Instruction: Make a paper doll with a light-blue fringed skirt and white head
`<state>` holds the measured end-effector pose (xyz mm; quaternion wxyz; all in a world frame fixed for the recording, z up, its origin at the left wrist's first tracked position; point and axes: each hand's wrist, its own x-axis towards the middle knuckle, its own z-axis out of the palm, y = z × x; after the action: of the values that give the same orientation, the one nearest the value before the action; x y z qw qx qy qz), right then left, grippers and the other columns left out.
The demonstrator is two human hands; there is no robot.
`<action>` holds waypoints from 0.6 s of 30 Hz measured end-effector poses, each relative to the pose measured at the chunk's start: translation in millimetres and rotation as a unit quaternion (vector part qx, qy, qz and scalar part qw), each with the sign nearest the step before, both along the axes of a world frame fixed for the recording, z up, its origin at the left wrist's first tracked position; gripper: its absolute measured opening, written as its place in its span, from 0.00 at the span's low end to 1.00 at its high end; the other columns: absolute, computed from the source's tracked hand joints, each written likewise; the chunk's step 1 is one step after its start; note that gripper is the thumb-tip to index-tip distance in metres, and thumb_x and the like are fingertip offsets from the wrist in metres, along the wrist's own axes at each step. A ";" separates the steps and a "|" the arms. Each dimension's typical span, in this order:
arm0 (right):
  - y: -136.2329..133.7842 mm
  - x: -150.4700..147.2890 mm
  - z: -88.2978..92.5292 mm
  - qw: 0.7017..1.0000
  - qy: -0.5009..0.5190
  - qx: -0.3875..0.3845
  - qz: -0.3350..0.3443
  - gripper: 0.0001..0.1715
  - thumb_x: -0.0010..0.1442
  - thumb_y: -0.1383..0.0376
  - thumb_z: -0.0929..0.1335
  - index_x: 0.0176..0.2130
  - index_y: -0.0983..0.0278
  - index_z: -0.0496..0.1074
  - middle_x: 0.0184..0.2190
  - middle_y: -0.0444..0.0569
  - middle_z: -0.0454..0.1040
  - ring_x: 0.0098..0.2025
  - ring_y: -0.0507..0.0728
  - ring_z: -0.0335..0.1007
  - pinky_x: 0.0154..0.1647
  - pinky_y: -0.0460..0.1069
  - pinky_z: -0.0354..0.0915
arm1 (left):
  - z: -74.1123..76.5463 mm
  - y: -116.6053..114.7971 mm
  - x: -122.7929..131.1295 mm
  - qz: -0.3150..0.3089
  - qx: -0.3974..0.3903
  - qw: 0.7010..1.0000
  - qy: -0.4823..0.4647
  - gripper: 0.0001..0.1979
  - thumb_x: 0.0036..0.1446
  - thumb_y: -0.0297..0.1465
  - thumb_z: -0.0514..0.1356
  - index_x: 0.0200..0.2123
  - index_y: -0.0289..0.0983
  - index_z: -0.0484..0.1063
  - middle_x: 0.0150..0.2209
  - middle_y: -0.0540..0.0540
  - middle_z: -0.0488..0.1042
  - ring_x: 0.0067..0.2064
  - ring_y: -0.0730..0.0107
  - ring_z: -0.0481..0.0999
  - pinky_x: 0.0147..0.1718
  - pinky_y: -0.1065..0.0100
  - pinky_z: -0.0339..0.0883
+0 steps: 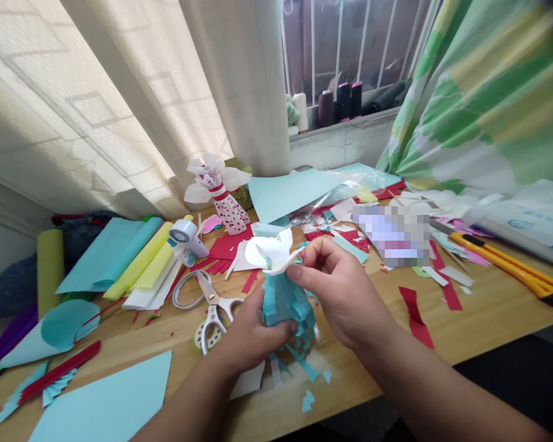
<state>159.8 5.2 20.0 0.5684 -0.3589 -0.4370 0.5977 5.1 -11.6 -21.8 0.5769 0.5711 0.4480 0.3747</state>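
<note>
A paper figure with a turquoise fringed skirt [288,304] and a white petal-shaped paper top [269,253] is held over the wooden table [488,313]. My left hand [253,331] grips the fringed skirt from below. My right hand [336,288] pinches the white paper at its edge between thumb and fingers. White-handled scissors [213,305] lie open-looped just left of my left hand, partly hidden behind it. Cut turquoise and white scraps [307,368] lie under my hands.
A finished red-dotted paper figure [225,202] stands behind, next to a white tape dispenser [187,238]. Coloured paper sheets [105,258] and rolls lie left, a yellow utility knife [506,264] lies right, and a blurred patch [391,236] covers papers behind. Curtains and a barred window are beyond.
</note>
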 end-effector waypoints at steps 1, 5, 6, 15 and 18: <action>0.3 0.2 0.0 1.000 -0.002 0.000 -0.002 0.17 0.46 0.63 0.73 0.26 0.62 0.59 0.23 0.38 0.58 0.25 0.49 0.54 0.25 0.45 0.53 | 0.0 0.5 0.1 -0.002 0.000 1.000 0.000 0.25 0.44 0.34 0.67 0.47 0.38 0.66 0.31 0.51 0.71 0.30 0.72 0.68 0.29 0.70 0.65; 1.3 1.4 -1.3 0.999 -0.035 0.010 -0.004 0.15 0.47 0.65 0.72 0.26 0.62 0.60 0.23 0.38 0.59 0.25 0.49 0.54 0.25 0.45 0.53 | 0.0 1.5 0.9 0.015 -0.022 1.000 -0.003 0.27 0.43 0.33 0.68 0.47 0.37 0.64 0.33 0.49 0.73 0.32 0.70 0.70 0.31 0.68 0.67; 1.6 2.0 -1.8 0.999 -0.042 0.012 -0.002 0.15 0.46 0.66 0.72 0.26 0.63 0.60 0.23 0.38 0.59 0.26 0.49 0.54 0.25 0.45 0.54 | 0.4 1.5 1.1 0.026 -0.029 0.999 -0.007 0.28 0.42 0.33 0.68 0.47 0.36 0.64 0.34 0.49 0.73 0.33 0.69 0.71 0.32 0.68 0.68; -3.0 8.8 -6.5 0.987 -0.124 0.098 0.026 0.07 0.53 0.66 0.69 0.34 0.62 0.66 0.29 0.41 0.66 0.31 0.50 0.62 0.32 0.46 0.61 | 7.5 2.3 1.4 0.061 -0.030 0.995 -0.078 0.26 0.43 0.32 0.68 0.46 0.37 0.67 0.42 0.44 0.76 0.42 0.62 0.74 0.40 0.65 0.68; -4.5 6.1 -8.6 0.982 -0.163 0.096 0.009 0.09 0.53 0.65 0.69 0.36 0.62 0.66 0.29 0.42 0.66 0.32 0.52 0.63 0.33 0.48 0.62 | 6.5 2.8 1.0 0.068 -0.024 0.994 -0.080 0.27 0.42 0.30 0.69 0.47 0.37 0.66 0.43 0.44 0.76 0.42 0.61 0.75 0.41 0.64 0.68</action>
<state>165.9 0.7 11.4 0.5156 -0.3914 -0.5824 0.4918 6.1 -8.8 -15.2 0.5975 0.4936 0.4473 0.4464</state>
